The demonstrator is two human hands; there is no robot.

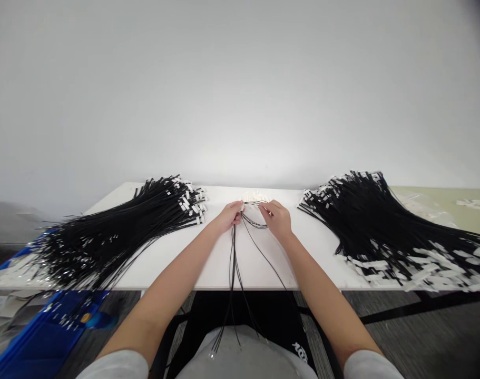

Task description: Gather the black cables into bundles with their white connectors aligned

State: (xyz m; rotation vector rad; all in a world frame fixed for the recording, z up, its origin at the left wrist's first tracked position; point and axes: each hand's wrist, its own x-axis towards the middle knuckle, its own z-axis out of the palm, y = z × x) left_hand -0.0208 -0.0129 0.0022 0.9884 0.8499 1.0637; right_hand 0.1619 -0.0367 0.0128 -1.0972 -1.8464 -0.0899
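Near the middle of the white table, my left hand [228, 216] is closed on a small white connector with black wires [234, 252] running from it. Several of these wires hang down over the table's front edge toward my lap. My right hand [277, 217], to the right of the left one, pinches thin black wires that run across between the two hands. Just beyond the hands lies a small pile of white connectors [255, 196]. How the wire ends sit in the held connector is too small to make out.
A large bundle of black wires [125, 231] with white connectors lies on the left of the table [176, 263]. Another bundle [374, 216] lies on the right, beside a clear plastic bag [425, 208]. A blue bin [54, 337] stands at lower left. A wall rises behind.
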